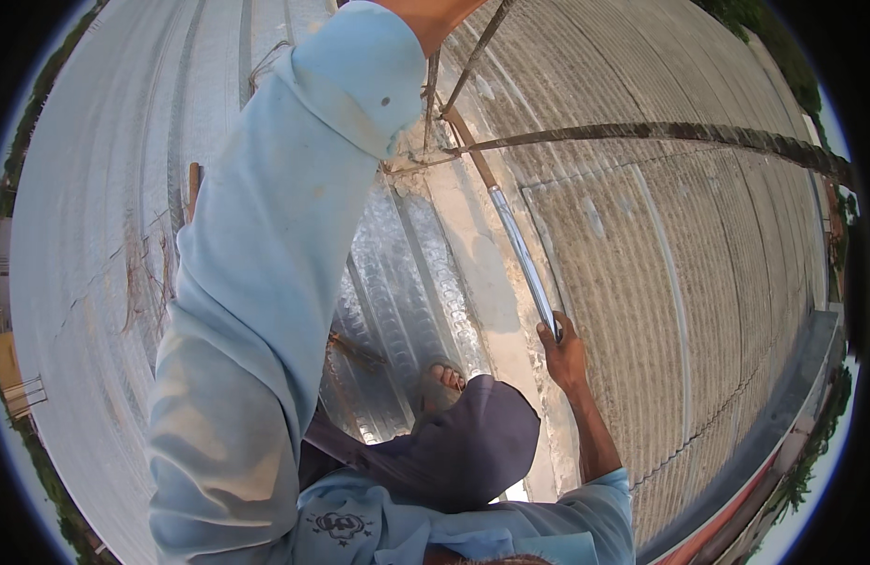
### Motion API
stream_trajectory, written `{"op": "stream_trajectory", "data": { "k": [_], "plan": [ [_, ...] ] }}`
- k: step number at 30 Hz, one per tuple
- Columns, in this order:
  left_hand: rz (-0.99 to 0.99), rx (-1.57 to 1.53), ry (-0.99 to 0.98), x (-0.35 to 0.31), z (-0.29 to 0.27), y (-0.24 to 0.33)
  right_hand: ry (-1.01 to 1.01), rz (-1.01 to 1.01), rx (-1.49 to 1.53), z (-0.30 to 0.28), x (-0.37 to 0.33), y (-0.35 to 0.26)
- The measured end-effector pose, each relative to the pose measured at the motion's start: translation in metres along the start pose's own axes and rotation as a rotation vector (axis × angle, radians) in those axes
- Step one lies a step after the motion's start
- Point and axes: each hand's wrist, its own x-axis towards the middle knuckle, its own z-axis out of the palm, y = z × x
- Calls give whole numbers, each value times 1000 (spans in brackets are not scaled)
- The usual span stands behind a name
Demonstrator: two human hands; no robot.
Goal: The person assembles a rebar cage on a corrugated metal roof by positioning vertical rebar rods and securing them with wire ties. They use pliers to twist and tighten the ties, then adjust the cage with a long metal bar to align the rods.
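My right hand [565,352] is closed around the lower end of a shiny metal tube [522,256]. Out of the tube's upper end runs a brown rod [475,155], up to where several dark bars meet. My left arm, in a light blue sleeve [275,198], stretches up across the view. Only bare skin near the wrist [435,17] shows at the top edge; the left hand's fingers are out of the picture.
A long dark bar [661,134] crosses to the right. Silvery corrugated sheets [96,188] lie left, weathered ribbed sheets [642,254] right, with a pale cement strip [482,254] between. My bent knee [482,443] and bare foot [444,379] are below. A roof edge [802,367] curves at lower right.
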Motion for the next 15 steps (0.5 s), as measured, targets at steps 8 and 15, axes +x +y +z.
{"op": "stream_trajectory", "data": {
  "k": [8,15],
  "plan": [
    [-15,-1,44,12,0,-1,-201,38,183,-18,19,4],
    [-41,-16,69,27,2,-2,-298,82,149,-43,23,-18]
  ]
}}
